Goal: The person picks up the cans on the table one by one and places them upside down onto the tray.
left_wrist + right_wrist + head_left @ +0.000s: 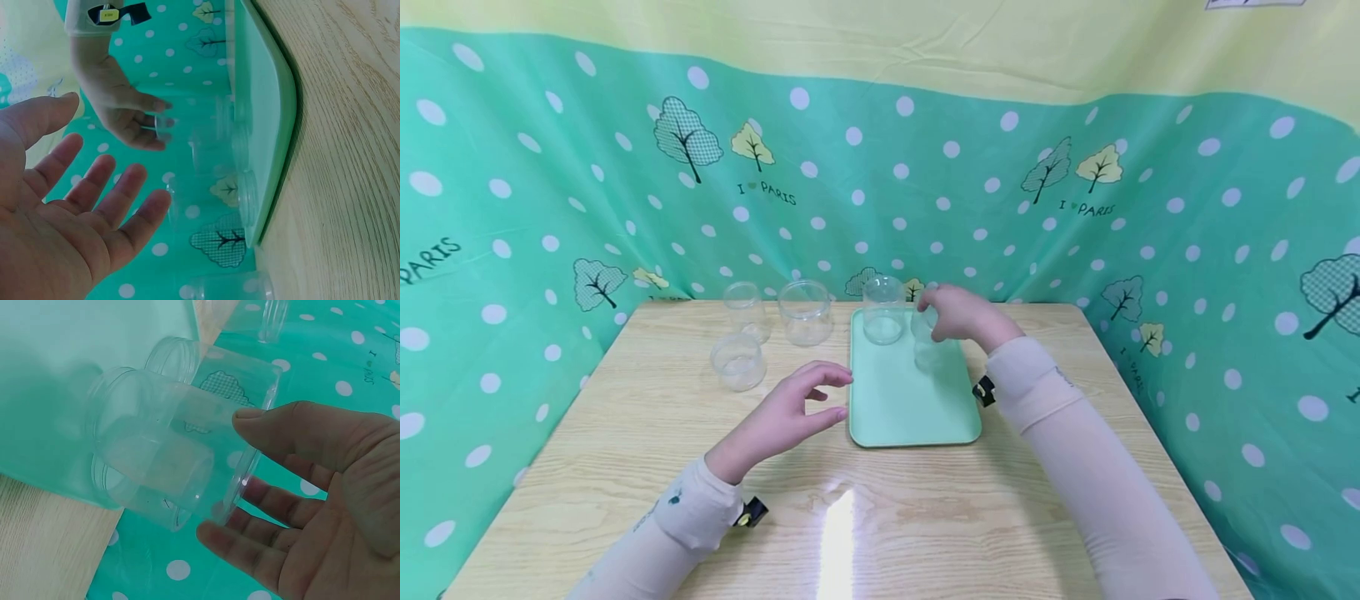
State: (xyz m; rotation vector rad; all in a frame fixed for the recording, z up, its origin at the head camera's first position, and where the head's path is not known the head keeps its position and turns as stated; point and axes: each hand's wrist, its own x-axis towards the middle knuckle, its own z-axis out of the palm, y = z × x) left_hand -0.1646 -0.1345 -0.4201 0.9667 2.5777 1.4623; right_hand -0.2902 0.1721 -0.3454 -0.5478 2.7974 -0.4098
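Note:
My right hand (958, 315) holds a clear, cylindrical jar (178, 428) near its top, thumb on one side and fingertips on the other. The jar stands over the right part of a green tray (913, 417); whether its base touches the tray I cannot tell. Another clear jar (883, 323) stands at the tray's back left. A smaller clear jar (140, 495) shows behind the held one in the right wrist view. My left hand (786, 415) hovers by the tray's left edge, fingers loosely bent, holding nothing.
Left of the tray, a tall narrow jar (747, 315), a wide jar (806, 321) and a low jar (739, 365) stand on the wooden table (910, 517). A green dotted cloth (925, 175) hangs behind and at both sides.

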